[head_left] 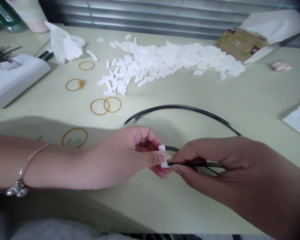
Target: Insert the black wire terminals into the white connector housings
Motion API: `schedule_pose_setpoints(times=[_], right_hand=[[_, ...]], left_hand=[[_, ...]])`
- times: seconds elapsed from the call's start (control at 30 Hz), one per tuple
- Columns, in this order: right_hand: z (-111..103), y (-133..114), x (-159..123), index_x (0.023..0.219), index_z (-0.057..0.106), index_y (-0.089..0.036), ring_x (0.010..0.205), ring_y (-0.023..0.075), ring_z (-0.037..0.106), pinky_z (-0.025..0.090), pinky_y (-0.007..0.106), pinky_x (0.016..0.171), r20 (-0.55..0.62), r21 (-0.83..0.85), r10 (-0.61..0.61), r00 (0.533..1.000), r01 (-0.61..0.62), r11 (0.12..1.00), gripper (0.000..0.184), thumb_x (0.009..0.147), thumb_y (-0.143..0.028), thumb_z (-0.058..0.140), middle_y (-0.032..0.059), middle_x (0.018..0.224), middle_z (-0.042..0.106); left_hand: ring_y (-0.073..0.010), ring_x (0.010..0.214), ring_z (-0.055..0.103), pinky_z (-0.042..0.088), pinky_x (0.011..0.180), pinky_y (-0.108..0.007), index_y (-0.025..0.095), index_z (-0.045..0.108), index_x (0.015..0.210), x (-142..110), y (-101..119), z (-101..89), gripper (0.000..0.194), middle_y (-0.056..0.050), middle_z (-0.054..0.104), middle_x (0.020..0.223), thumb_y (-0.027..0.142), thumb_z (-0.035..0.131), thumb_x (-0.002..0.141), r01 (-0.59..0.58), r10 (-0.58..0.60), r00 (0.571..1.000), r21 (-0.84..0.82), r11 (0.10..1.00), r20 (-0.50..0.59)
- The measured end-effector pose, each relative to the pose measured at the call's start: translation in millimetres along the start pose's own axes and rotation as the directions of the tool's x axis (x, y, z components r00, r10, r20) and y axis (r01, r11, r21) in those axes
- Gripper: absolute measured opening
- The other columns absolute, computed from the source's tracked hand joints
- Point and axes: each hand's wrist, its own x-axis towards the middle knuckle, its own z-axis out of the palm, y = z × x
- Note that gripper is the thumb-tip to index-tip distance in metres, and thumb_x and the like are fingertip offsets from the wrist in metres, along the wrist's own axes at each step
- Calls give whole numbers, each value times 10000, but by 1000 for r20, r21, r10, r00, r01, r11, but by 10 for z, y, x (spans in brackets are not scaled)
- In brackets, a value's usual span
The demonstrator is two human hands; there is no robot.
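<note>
Nearest us, grey fabric [50, 228] runs along the lower edge of the view, with our two hands meeting above it. Our left hand [122, 156], a silver charm bracelet [19, 186] at its wrist, is clamped on a small white connector housing [163, 156], held upright between thumb and fingers. Our right hand [230, 170] is clamped on a bundle of black wires [197, 164], pinched between thumb and forefinger just beside the housing. The wires run up to the housing, but the fingers hide whether they enter it. Both hands are held above the pale desk [260, 100]. A second bundle of black wires [180, 107] lies curved on the desk just beyond them. Further back is a large loose pile of white connector housings [160, 63], with a brown-and-white paper packet [242, 45] at its right end. Five orange rubber bands [99, 106] are scattered to the left of the pile, near a crumpled tissue [65, 45] and a white box [15, 80]. A slatted window blind [150, 13] closes the view.
</note>
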Motion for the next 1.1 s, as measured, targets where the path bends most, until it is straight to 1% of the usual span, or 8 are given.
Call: schedule_pose_setpoints(times=[0.07,0.2,0.3,0.47,0.67,0.9,1.0,1.1], right_hand=[[0,2,-3,604,673,-273,440,119,536,318,190,311,29,13,23,999,-23,1000,205,719,-273,504,-37,529,619],[-23,24,10,633,647,-260,437,114,498,272,199,304,158,-52,67,985,-59,997,259,781,-327,446,-25,525,596],[-63,53,22,738,635,-267,486,108,527,296,188,316,212,-78,62,975,-46,996,233,813,-371,441,-29,616,628],[-101,67,31,635,586,-248,417,84,444,320,177,332,161,-81,-22,987,35,996,249,810,-334,430,-49,507,541],[-13,14,21,620,606,-239,380,79,418,305,176,324,97,-58,-35,995,41,997,267,798,-289,413,-49,456,520],[50,5,-31,650,600,-246,426,74,503,369,175,386,70,-87,-76,995,82,993,215,787,-216,437,-65,532,594],[-29,48,-68,670,600,-273,440,74,515,379,185,408,106,-124,-126,986,139,983,222,825,-247,443,-74,557,602],[-174,116,-97,756,608,-317,495,103,547,413,217,443,99,-251,-164,981,184,950,164,833,-395,485,-61,632,627]], left_hand=[[-62,607,628,472,628,-172,156,509,714,-6,-3,5,151,57,627,600,208,646,748,-2,2,1000,18,1000,-9],[-54,597,629,447,593,-149,163,492,712,2,-11,15,167,75,615,599,203,652,740,-33,35,999,61,998,-30],[-45,587,625,433,579,-138,161,477,699,17,-12,20,156,81,602,588,172,618,765,-36,38,999,48,998,-33],[-59,604,634,452,613,-166,159,477,704,7,-26,17,154,70,611,606,187,613,769,-52,52,999,27,998,-13],[-45,588,614,432,577,-146,162,459,705,-31,-38,9,152,78,597,593,185,585,788,-63,65,998,86,994,-24],[-37,566,584,425,570,-147,158,460,695,-33,-4,13,147,80,572,587,153,568,794,-64,67,998,129,990,-19],[-53,608,603,429,595,-162,159,478,715,-33,-20,21,130,61,597,615,179,583,788,-54,54,999,118,992,5],[-68,661,611,436,639,-182,161,496,728,-44,-50,26,134,36,625,654,212,613,764,-31,29,999,83,996,29]])
